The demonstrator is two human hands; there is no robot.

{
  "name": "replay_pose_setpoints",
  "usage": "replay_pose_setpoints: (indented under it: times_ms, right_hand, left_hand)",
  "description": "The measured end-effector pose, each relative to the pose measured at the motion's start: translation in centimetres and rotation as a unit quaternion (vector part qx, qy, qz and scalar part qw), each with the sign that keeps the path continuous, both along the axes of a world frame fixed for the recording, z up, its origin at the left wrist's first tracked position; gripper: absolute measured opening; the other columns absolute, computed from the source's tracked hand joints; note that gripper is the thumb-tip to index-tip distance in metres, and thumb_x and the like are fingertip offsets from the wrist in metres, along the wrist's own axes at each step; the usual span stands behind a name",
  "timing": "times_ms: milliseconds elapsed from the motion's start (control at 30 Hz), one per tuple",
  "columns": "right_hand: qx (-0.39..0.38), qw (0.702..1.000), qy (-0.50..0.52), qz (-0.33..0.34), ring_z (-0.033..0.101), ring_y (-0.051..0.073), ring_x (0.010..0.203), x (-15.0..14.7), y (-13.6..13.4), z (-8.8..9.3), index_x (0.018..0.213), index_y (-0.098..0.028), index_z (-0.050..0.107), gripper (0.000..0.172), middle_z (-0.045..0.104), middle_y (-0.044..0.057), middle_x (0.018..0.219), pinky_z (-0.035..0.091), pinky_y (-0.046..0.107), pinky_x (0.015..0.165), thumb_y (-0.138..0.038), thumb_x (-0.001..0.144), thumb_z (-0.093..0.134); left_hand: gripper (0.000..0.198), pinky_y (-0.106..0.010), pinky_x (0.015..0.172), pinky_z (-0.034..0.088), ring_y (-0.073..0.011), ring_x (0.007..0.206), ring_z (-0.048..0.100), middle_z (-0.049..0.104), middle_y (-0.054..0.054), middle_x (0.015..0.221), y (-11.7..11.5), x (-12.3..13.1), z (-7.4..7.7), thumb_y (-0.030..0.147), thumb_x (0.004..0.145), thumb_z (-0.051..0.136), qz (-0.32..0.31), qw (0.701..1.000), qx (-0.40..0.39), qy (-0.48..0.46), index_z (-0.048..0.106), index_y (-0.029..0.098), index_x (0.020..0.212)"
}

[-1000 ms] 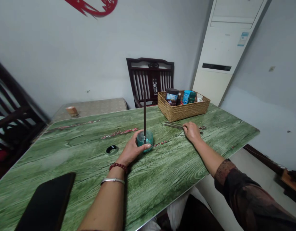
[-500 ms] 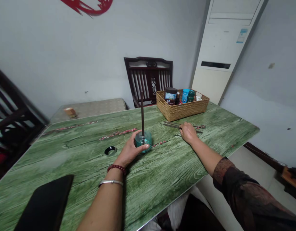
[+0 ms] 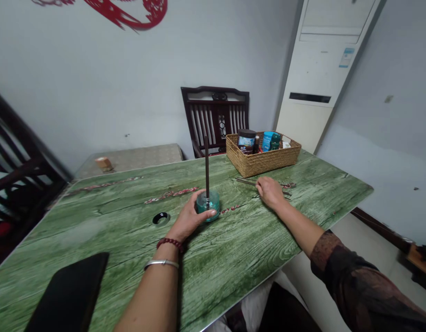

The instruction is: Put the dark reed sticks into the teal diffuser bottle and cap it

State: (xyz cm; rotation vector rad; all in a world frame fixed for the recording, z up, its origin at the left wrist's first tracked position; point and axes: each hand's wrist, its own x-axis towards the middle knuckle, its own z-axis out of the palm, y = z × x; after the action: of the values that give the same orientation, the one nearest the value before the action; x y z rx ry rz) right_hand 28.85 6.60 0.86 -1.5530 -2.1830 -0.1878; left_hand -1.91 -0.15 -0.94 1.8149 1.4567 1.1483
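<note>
My left hand (image 3: 191, 216) is wrapped around a squat glass diffuser bottle (image 3: 211, 201) with teal liquid, which stands upright on the table. A dark diffuser reed (image 3: 207, 168) rises nearly straight out of its neck. To the right, my right hand (image 3: 269, 191) rests low on the tabletop, fingers pinched over more thin dark reeds (image 3: 245, 181). Their ends show on both sides of that hand; its fingers hide the middle, and how many it grips is unclear. Left of the bottle lies a shiny black ring-shaped cap (image 3: 160, 218).
A wicker basket (image 3: 264, 164) with jars and bottles stands at the back of the green wood-patterned table (image 3: 230, 263). A black flat object (image 3: 69, 293) lies front left. Behind are a dark wooden chair (image 3: 216, 92) and a lower surface with a small orange-brown object (image 3: 104, 163).
My right hand has shifted slightly left along the loose reeds, its fingers now pinched on them. My left hand keeps its hold on the bottle. The view has tilted up a little.
</note>
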Motion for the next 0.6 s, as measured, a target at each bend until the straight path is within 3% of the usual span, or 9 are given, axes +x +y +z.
replay_pose_setpoints:
  times_ms: [133,233,367,467,600]
  right_hand:
    - [0.070,0.971,0.216,0.080,0.063,0.018,0.078,-1.3,-0.9,4.1,0.097,-0.020,0.065,0.015,0.070,0.004,0.086,0.042,0.027,0.076,-0.027,0.093,0.053]
    - [0.099,0.903,0.386,0.159,0.063,0.016,0.073,-2.9,-1.7,7.7,0.098,-0.021,0.062,0.015,0.070,0.001,0.083,0.047,0.028,0.072,-0.031,0.087,0.059]
    - [0.055,0.806,0.532,0.251,0.061,0.012,0.064,-5.7,-3.2,11.3,0.095,-0.024,0.055,0.018,0.070,-0.002,0.081,0.050,0.026,0.064,-0.038,0.086,0.062]
    - [0.025,0.774,0.565,0.285,0.061,0.011,0.063,-7.9,-4.1,12.5,0.094,-0.025,0.051,0.021,0.071,-0.002,0.083,0.051,0.025,0.062,-0.040,0.086,0.063]
    - [-0.008,0.765,0.568,0.304,0.063,0.010,0.065,-10.5,-4.1,12.1,0.093,-0.025,0.050,0.023,0.070,-0.001,0.083,0.052,0.024,0.060,-0.041,0.085,0.064]
  left_hand:
    - [0.076,-0.047,0.102,0.049,-0.0296,0.112,0.065,0.067,-0.010,0.123,-0.3,0.2,0.3,0.048,0.066,0.078,-0.004,1.000,-0.008,-0.010,0.050,0.021,0.131]
    - [0.077,-0.048,0.103,0.048,-0.0297,0.113,0.064,0.066,-0.011,0.124,-0.4,0.4,0.5,0.047,0.065,0.078,-0.006,1.000,-0.008,-0.018,0.050,0.019,0.131]
    - [0.076,-0.049,0.105,0.046,-0.0301,0.114,0.063,0.066,-0.011,0.124,-0.4,0.4,0.4,0.047,0.065,0.078,-0.008,1.000,0.001,-0.021,0.051,0.020,0.131]
    - [0.076,-0.050,0.106,0.045,-0.0302,0.115,0.063,0.066,-0.011,0.123,-0.2,0.3,0.3,0.047,0.065,0.078,-0.013,1.000,0.004,-0.027,0.051,0.020,0.130]
    - [0.076,-0.049,0.105,0.046,-0.0300,0.113,0.063,0.067,-0.011,0.121,-0.1,0.3,0.2,0.047,0.063,0.079,-0.015,0.999,0.008,-0.030,0.052,0.019,0.129]
